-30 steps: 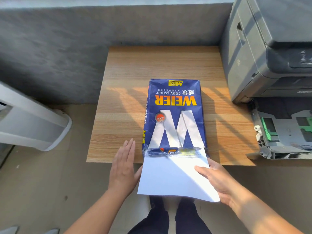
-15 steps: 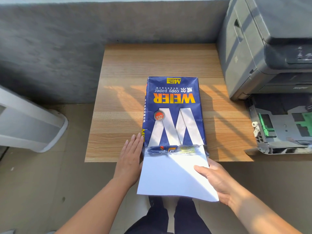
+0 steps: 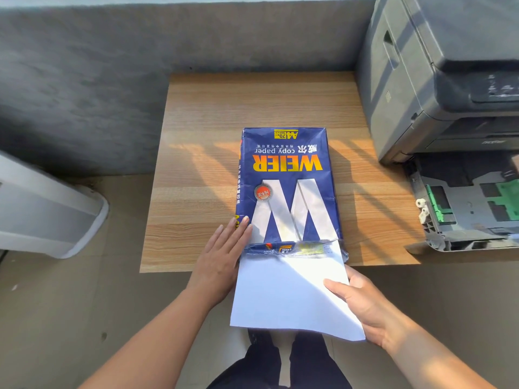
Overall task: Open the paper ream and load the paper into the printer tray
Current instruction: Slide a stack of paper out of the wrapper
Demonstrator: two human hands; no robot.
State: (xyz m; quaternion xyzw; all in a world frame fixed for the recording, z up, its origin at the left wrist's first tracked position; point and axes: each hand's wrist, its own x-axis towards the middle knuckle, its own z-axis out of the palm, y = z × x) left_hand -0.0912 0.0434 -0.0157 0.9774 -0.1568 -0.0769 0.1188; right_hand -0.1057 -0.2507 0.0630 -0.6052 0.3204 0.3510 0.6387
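A blue paper ream [image 3: 286, 186] was laid flat on the wooden table [image 3: 213, 113], its long axis running from the near edge toward the far wall, the printed lettering upside down to the wearer and the opened end pointed at the person. From that torn mouth a stack of white paper [image 3: 283, 293] was drawn partway out — its near half overhung the table edge, above the floor and the dark trousers [image 3: 280, 363]. The stack lay along the same axis as the wrapper, skewed a little toward the right at its near corner. The left hand [image 3: 222, 259] was held flat and open, fingers together, pressed along the left side of the ream near its mouth, fingertips resting on the wrapper. The right hand [image 3: 365, 301] was closed on the right edge of the protruding paper — thumb on top, fingers hidden beneath. To the right a grey printer [image 3: 438, 80] stood against the table, and its tray [image 3: 460, 209] was pulled out, green guides visible inside. A white appliance [image 3: 47, 209] was seen on the floor at far left
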